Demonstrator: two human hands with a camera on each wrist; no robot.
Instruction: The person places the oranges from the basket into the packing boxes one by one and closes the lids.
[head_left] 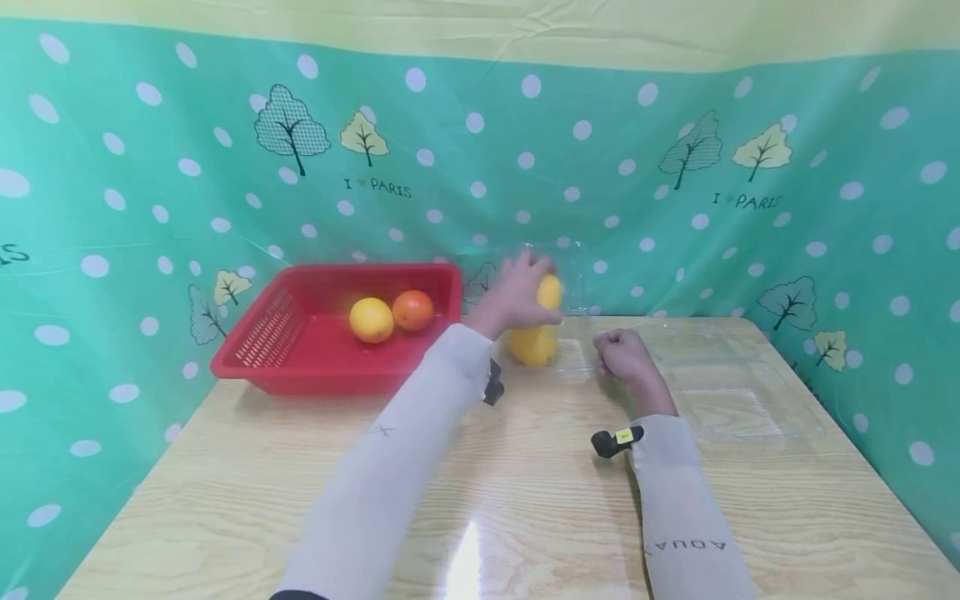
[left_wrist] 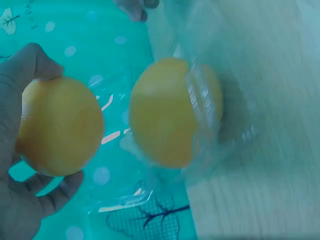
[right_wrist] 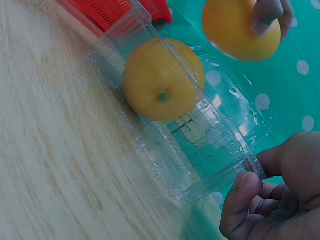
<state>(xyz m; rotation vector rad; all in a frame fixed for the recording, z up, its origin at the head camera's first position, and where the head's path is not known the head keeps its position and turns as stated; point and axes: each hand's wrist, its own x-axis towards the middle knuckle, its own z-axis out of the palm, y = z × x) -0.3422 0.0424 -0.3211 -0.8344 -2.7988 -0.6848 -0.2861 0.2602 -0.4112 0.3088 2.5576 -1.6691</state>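
My left hand (head_left: 517, 293) grips a yellow-orange orange (left_wrist: 62, 127), thumb on one side and fingers on the other. It holds the fruit over a clear plastic clamshell container (right_wrist: 182, 167). Inside the container, at its left end, lies another orange (right_wrist: 162, 82) with its green stem spot showing. The container's clear lid (head_left: 573, 265) stands raised at the back, against the curtain. At the container's right end, my right hand (head_left: 624, 357) pinches the corner of the rim between thumb and forefinger, as the right wrist view shows.
To the left stands a red plastic basket (head_left: 330, 383) with slotted sides, holding a yellow orange (head_left: 371, 320) and a redder round fruit (head_left: 413, 310). Another clear open container (head_left: 738, 412) lies on the wooden table (head_left: 525, 483) to the right. A green dotted curtain (head_left: 480, 158) closes off the back and sides.
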